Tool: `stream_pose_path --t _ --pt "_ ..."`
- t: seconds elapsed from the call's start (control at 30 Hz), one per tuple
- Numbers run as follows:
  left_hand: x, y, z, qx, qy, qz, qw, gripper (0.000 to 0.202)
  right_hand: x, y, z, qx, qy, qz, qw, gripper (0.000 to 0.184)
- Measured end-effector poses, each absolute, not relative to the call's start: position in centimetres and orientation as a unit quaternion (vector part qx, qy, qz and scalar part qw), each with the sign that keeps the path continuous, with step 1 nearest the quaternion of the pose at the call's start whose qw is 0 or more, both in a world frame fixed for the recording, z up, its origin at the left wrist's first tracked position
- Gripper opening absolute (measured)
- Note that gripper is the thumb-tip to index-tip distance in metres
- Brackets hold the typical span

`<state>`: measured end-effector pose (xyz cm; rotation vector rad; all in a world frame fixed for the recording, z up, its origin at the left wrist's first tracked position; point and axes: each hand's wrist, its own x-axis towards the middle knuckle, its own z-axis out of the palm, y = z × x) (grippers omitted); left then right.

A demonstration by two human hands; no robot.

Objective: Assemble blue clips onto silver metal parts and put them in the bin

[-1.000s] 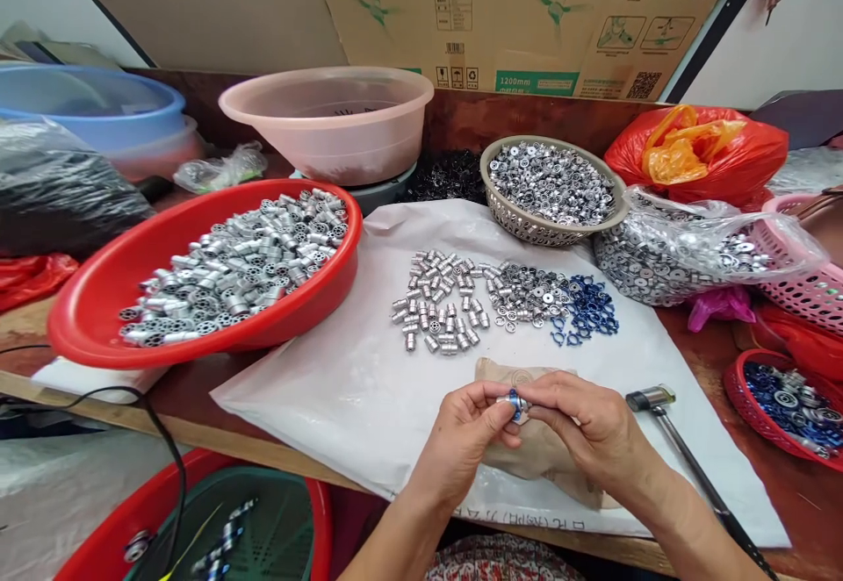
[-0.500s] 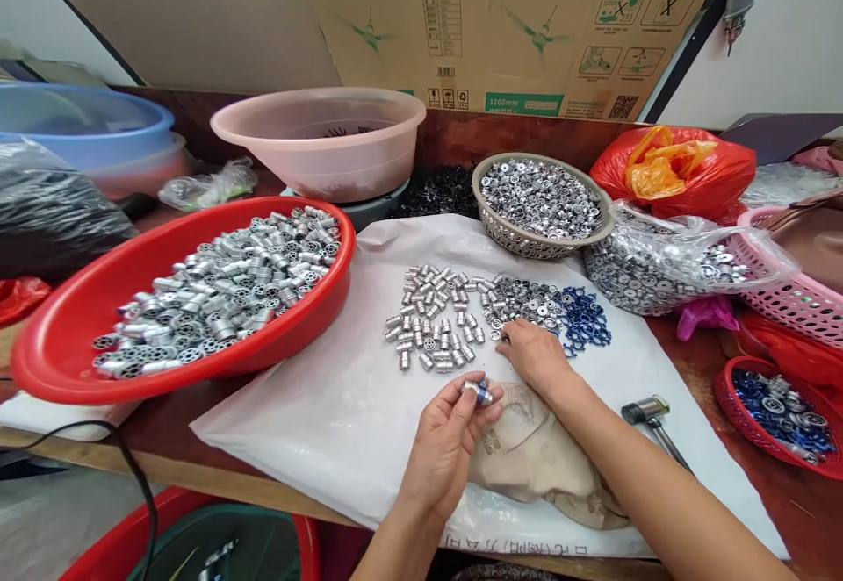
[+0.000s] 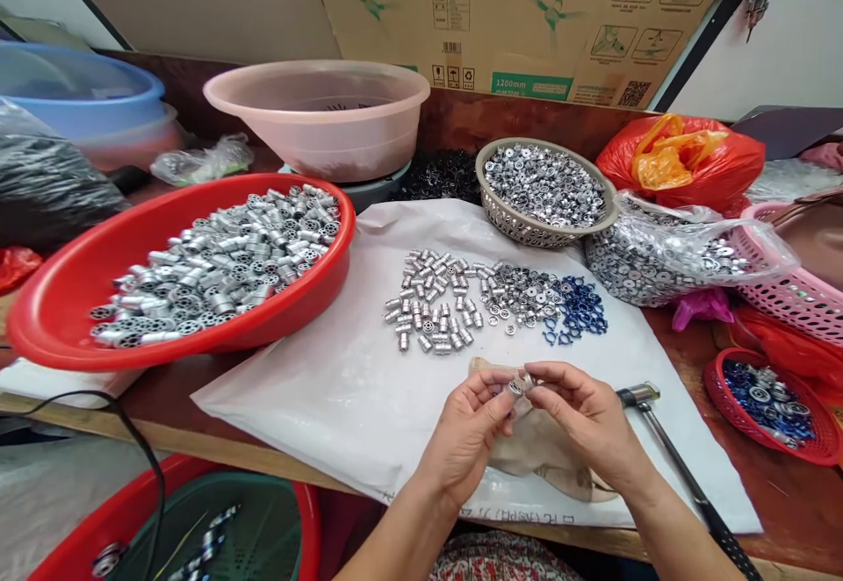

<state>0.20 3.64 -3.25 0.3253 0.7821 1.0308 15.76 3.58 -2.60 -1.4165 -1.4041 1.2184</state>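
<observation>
My left hand pinches a small silver metal cylinder above a beige cloth. Thumb and fingertips of my right hand close on a small silver metal cap, held against or right beside the cylinder; the fingers partly cover both. Beyond my hands, silver cylinders lie on a white sheet. To their right are loose silver caps and a pile of blue rings. A hammer lies to the right of my right hand.
A tilted red basin of silver cylinders stands left, a pink basin behind. At the back right are a grey-green basket, a clear bag of caps and a red bag. A small red basket sits far right.
My right hand has come back from the loose caps to my left hand, now with a small cap in its fingers. The cylinder has turned end-up in my left hand. The view has shifted slightly.
</observation>
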Motion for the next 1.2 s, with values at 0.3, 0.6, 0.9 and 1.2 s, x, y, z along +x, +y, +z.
stream_pose_path --t 0.3,0.6,0.9,1.2 --pt "0.2 2.6 -3.2 0.163 0.359 0.480 0.783 0.028 15.8 2.3 -1.4 -0.545 -0.618 0.425 0.375 0.024" --pt "0.5 2.2 -2.5 0.177 0.375 0.488 0.768 0.029 15.9 1.7 -1.1 -0.554 -0.638 0.397 0.359 0.024" --pt "0.4 2.0 -2.8 0.224 0.401 0.476 0.750 0.028 15.7 0.8 -1.4 -0.574 -0.624 0.370 0.381 0.021" --pt "0.6 2.6 -3.1 0.403 0.459 0.428 0.666 0.012 18.4 -0.8 -2.9 -0.538 -0.770 0.148 0.310 0.030"
